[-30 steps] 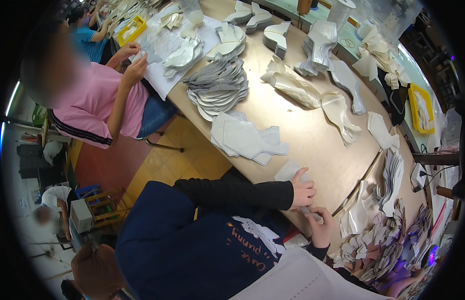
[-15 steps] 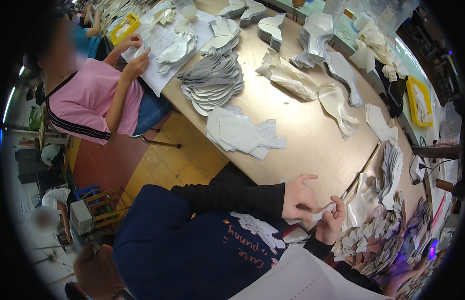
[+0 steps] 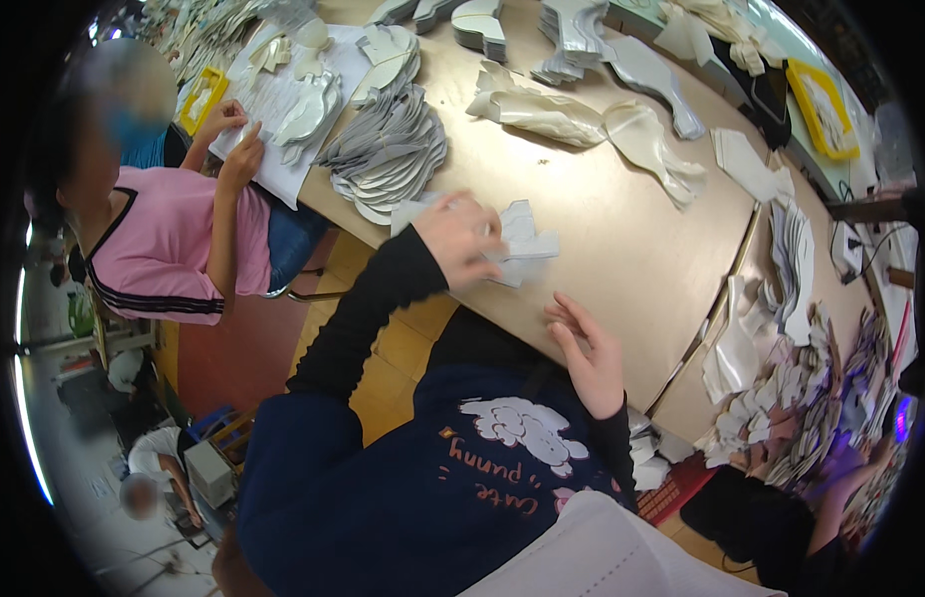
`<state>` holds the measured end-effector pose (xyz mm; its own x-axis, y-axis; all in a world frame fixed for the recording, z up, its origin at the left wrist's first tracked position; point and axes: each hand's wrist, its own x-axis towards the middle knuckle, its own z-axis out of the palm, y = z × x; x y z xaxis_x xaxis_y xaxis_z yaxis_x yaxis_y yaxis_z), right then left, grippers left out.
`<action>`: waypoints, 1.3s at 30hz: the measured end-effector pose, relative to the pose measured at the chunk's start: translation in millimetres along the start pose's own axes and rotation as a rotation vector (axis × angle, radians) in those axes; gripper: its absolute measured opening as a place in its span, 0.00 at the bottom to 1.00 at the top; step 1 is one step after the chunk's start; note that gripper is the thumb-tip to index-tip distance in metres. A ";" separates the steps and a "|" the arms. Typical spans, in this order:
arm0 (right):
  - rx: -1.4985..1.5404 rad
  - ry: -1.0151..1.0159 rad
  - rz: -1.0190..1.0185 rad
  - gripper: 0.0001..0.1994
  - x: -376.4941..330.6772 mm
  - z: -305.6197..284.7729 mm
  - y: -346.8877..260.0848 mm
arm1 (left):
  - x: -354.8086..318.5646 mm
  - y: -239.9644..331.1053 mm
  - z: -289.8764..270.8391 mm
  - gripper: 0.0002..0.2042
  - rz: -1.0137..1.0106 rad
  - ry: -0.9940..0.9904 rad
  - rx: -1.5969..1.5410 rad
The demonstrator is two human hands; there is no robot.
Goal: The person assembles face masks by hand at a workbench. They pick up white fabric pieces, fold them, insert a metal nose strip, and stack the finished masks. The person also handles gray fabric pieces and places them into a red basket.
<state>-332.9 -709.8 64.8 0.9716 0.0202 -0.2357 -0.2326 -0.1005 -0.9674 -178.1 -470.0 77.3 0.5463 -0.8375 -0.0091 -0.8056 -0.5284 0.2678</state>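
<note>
At the near desk edge (image 3: 621, 259), your left hand (image 3: 460, 237) pressed on the small stack of flat white cut pieces (image 3: 517, 239), fingers closed over it; right hand (image 3: 589, 355) lay open, empty. Grey stacks (image 3: 388, 149) remained untouched.

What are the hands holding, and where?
Left hand rests on the white cut pieces, at their left end; a real grip cannot be told. Right hand holds nothing.

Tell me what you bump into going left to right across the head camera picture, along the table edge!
Yellow tray → grey fan of cut pieces → left hand on the small white stack of pieces → right hand → heap of pale pieces.
</note>
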 end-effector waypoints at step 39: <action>1.735 -0.135 0.728 0.26 -0.4 75.2 28.9 | -26.7 -19.5 49.8 0.32 -0.263 -0.117 -0.344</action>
<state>-343.3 -637.9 30.0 0.6874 0.5178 -0.5093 -0.4057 0.8554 0.3221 -188.4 -444.2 24.4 0.6768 -0.7012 -0.2239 -0.5087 -0.6654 0.5463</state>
